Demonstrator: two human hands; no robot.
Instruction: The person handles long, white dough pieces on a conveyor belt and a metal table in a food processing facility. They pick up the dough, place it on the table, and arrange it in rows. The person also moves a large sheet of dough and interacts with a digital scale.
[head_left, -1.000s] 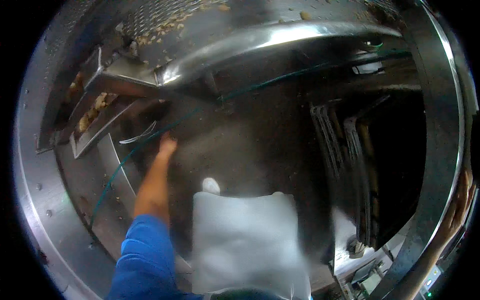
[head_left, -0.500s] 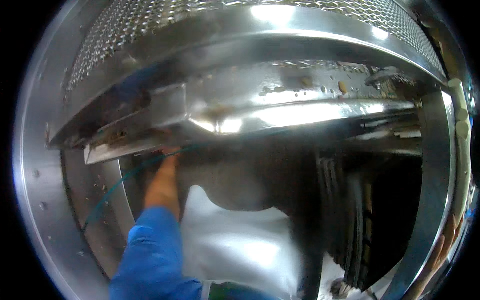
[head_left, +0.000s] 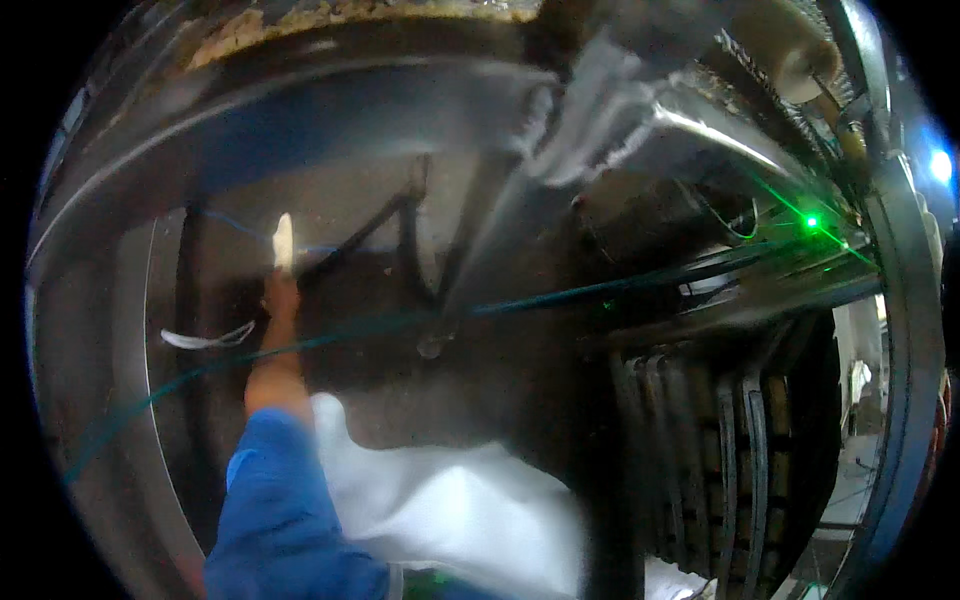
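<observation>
Beyond the teal hose (head_left: pixel 560 299), the left hand (head_left: pixel 282 293), blurred, seems curled round one end of a slender pale piece (head_left: pixel 284 243), picked up but not set down, the right hand unseen

Blur hid whether the left hand (head_left: pixel 281 293) gripped the pale slender object (head_left: pixel 284 243), and the view's lower edge cut off the white apron (head_left: pixel 455 510).

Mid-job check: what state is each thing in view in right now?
Left hand: arm outstretched; finger closure unclear
Pale, elongated piece: at the left hand's far end, apparently held
Small green light: lit
Blue-white round lamp: lit
Thin teal cable: strung across
Thin white strap: bent into a loop
White apron-like sheet: creased, partly blurred
</observation>
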